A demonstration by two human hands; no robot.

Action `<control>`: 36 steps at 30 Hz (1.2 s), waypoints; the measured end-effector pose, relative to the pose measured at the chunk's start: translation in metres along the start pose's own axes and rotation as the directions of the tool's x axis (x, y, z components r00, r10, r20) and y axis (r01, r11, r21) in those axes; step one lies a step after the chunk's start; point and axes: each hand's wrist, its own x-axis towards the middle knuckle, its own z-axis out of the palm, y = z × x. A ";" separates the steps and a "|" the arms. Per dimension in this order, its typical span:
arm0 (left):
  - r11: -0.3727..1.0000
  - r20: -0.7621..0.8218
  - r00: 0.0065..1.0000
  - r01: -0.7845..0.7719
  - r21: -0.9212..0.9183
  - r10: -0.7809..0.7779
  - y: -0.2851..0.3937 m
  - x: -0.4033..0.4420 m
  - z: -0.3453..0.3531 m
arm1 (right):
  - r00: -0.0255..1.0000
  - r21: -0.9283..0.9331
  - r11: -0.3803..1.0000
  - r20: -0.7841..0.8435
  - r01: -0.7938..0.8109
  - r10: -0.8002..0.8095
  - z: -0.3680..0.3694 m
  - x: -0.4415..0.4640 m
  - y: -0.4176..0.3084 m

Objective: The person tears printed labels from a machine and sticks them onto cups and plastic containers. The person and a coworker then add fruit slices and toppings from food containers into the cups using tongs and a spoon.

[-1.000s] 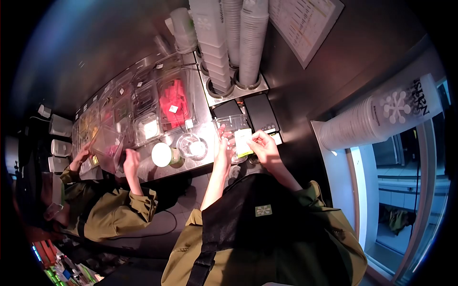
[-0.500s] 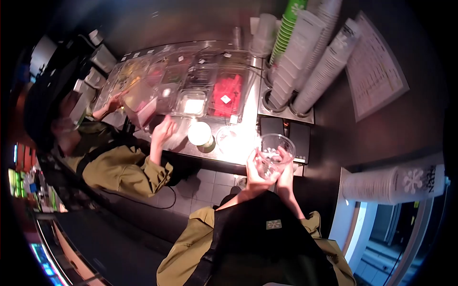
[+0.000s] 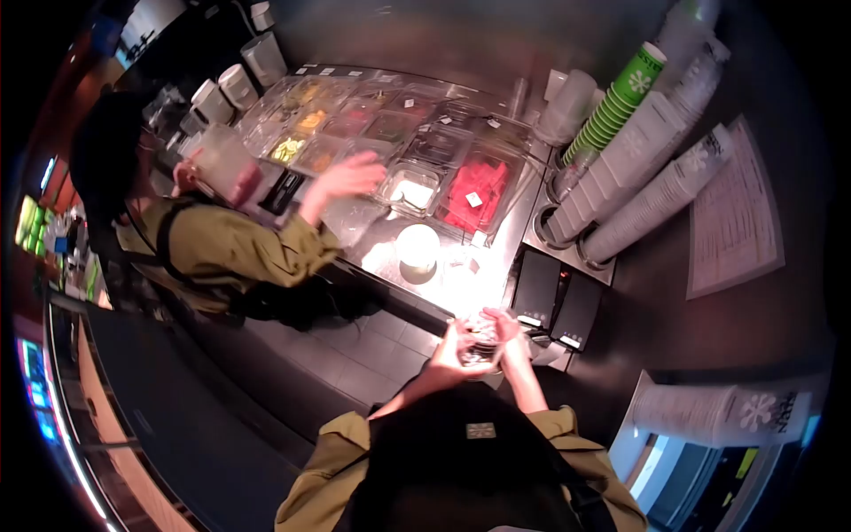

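Observation:
A clear plastic cup (image 3: pixel 480 344) is between both hands, just in front of the counter's edge. My left hand (image 3: pixel 450 352) wraps round its left side. On the cup's right side, my right hand (image 3: pixel 509 339) is closed against it, with the fingers slightly blurred. Beyond them on the steel counter stands a cup with a pale round top (image 3: pixel 417 246), and a glare-washed clear container (image 3: pixel 463 262) lies beside it. Two dark flat devices, one of them a black slab (image 3: pixel 538 288), are right of the cup.
A co-worker (image 3: pixel 222 239) at the left holds a clear container (image 3: pixel 226 164). Topping tubs, one with red pieces (image 3: pixel 476 195), line the counter. Stacked green cups (image 3: pixel 616 106) and white cups (image 3: pixel 656 199) stand at the back right. More cups (image 3: pixel 709 412) project at the right, below a posted sheet (image 3: pixel 737 213).
The view has swung right and the co-worker's raised hand has moved over the tubs. The yellow-edged label seen at my right hand a second ago no longer shows; both hands now enclose the cup.

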 end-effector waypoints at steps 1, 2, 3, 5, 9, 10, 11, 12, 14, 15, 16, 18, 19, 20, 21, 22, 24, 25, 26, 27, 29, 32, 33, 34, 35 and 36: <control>0.998 -0.042 0.999 0.030 0.050 -0.028 -0.008 -0.008 -0.010 | 0.982 -0.125 0.977 -0.043 0.175 -0.181 -0.003 0.008 0.023; 0.997 -0.089 0.996 -0.007 0.083 0.015 -0.002 -0.020 -0.015 | 0.985 -0.216 0.964 -0.043 0.156 -0.169 -0.017 0.023 0.050; 0.991 -0.136 0.989 -0.048 0.127 0.065 0.004 -0.031 -0.023 | 0.985 -0.297 0.943 -0.039 0.146 -0.165 -0.026 0.039 0.068; 0.998 -0.258 0.966 -0.022 0.056 0.036 -0.002 -0.056 -0.048 | 0.991 -0.307 0.944 0.093 0.123 -0.098 -0.011 0.055 0.093; 0.999 -0.502 0.865 0.029 0.028 -0.011 -0.006 -0.104 -0.089 | 0.945 -0.329 0.902 0.262 0.280 -0.198 0.060 0.073 0.123; 0.999 -0.520 0.854 0.010 0.030 0.007 -0.002 -0.108 -0.092 | 0.955 -0.387 0.878 0.198 0.281 -0.219 0.073 0.087 0.135; 0.999 -0.538 0.842 -0.014 0.035 0.031 0.001 -0.111 -0.098 | 0.959 -0.444 0.850 0.138 0.282 -0.246 0.088 0.103 0.142; 1.000 -0.548 0.836 -0.021 0.020 0.029 0.003 -0.111 -0.104 | 0.939 -0.505 0.799 0.078 0.328 -0.336 0.099 0.117 0.146; 0.999 -0.569 0.822 -0.045 -0.008 0.033 0.005 -0.105 -0.114 | 0.926 -0.501 0.809 -0.039 0.308 -0.376 0.121 0.131 0.140; 1.000 -0.554 0.833 0.007 0.008 -0.001 0.006 -0.101 -0.125 | 0.899 -0.501 0.793 -0.066 0.346 -0.433 0.128 0.138 0.139; 0.998 -0.537 0.843 0.058 0.024 -0.036 0.005 -0.096 -0.139 | 0.826 -0.505 0.765 -0.164 0.399 -0.539 0.136 0.151 0.148; 0.991 -0.492 0.870 0.101 0.090 -0.044 0.021 -0.076 -0.164 | 0.796 -0.508 0.779 -0.261 0.368 -0.547 0.151 0.160 0.127; 0.991 -0.449 0.894 0.070 0.117 -0.011 0.023 -0.069 -0.183 | 0.753 -0.576 0.751 -0.325 0.322 -0.572 0.160 0.161 0.118; 0.998 -0.425 0.904 0.053 0.035 -0.033 0.021 -0.061 -0.206 | 0.758 -0.588 0.744 -0.313 0.318 -0.572 0.169 0.159 0.108; 0.998 -0.395 0.917 0.040 -0.047 -0.055 0.019 -0.051 -0.230 | 0.760 -0.599 0.737 -0.307 0.313 -0.573 0.178 0.161 0.106; 0.998 -0.379 0.925 0.021 -0.052 -0.039 0.021 -0.039 -0.255 | 0.730 -0.525 0.759 -0.329 0.386 -0.599 0.182 0.177 0.123; 0.998 -0.336 0.942 -0.009 -0.069 -0.015 0.033 -0.015 -0.307 | 0.791 -0.771 0.516 -0.025 0.374 -0.611 0.208 0.197 0.156; 0.999 -0.353 0.935 -0.038 -0.031 0.025 0.040 -0.007 -0.331 | 0.820 -0.796 0.474 0.046 0.375 -0.570 0.229 0.208 0.167; 0.998 -0.376 0.925 -0.061 0.003 0.058 0.052 0.002 -0.354 | 0.843 -0.818 0.431 0.118 0.382 -0.524 0.250 0.219 0.178; 0.996 -0.398 0.913 -0.080 0.037 0.088 0.063 0.010 -0.375 | 0.860 -0.833 0.386 0.188 0.396 -0.475 0.271 0.231 0.189; 0.988 -0.360 0.924 -0.087 0.126 0.127 0.109 0.018 -0.402 | 0.845 -0.599 0.679 -0.008 0.424 -0.534 0.340 0.248 0.161; 0.979 -0.256 0.952 -0.134 0.152 0.170 0.141 0.023 -0.426 | 0.889 -0.444 0.784 0.074 0.435 -0.451 0.403 0.285 0.152; 0.981 -0.209 0.967 -0.113 0.160 0.145 0.145 0.022 -0.430 | 0.918 -0.446 0.803 0.161 0.395 -0.362 0.415 0.293 0.148; 0.981 -0.157 0.980 -0.094 0.171 0.122 0.147 0.021 -0.436 | 0.807 -0.653 0.550 0.166 0.520 -0.566 0.421 0.308 0.166; 0.979 -0.106 0.989 -0.082 0.184 0.103 0.150 0.024 -0.440 | 0.743 -0.634 0.525 0.121 0.569 -0.659 0.428 0.311 0.169; 0.982 -0.065 0.994 -0.079 0.174 0.091 0.152 0.029 -0.441 | 0.777 -0.637 0.555 0.114 0.535 -0.619 0.429 0.313 0.172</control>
